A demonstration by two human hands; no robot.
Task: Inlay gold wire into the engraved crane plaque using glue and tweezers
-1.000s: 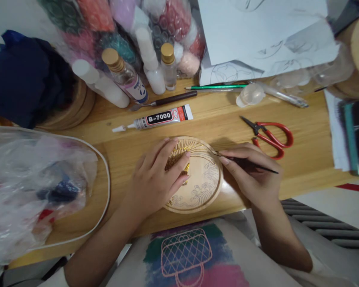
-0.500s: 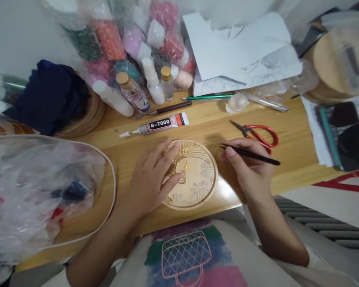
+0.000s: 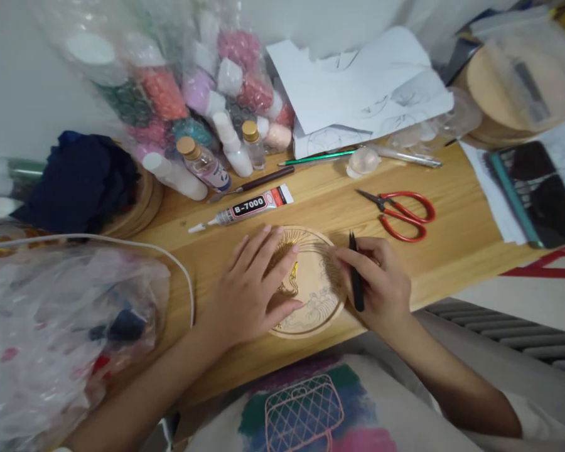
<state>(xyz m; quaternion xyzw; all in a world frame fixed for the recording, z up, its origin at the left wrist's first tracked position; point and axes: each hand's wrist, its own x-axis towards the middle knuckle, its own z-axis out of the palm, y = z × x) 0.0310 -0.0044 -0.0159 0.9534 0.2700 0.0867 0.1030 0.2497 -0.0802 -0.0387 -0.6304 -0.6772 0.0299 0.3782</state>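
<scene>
A round wooden plaque point(image 3: 311, 263) with a raised rim lies flat near the table's front edge. Drawn wave and feather lines cover parts of it, and gold wire follows some lines on its left half. My left hand point(image 3: 252, 289) rests with fingers spread over the plaque's left side, hiding that part. At the right rim is my right hand point(image 3: 379, 279), its fingers closed around black tweezers point(image 3: 356, 276). The tweezers' tips point away from me. Whether the right fingertips touch the rim I cannot tell.
Beyond the plaque lie a B-7000 glue tube point(image 3: 249, 208), a dark-handled tool point(image 3: 266, 179) and red-handled pliers point(image 3: 402, 213). Small bottles point(image 3: 204, 166), bagged jars and papers point(image 3: 358, 88) line the back. A plastic bag point(image 3: 66, 339) and white cable point(image 3: 181, 267) are at left.
My right hand has moved left to the plaque's right rim, and the tweezers have swung from pointing left to pointing away from me. My left hand stays on the plaque. The view has shifted slightly.
</scene>
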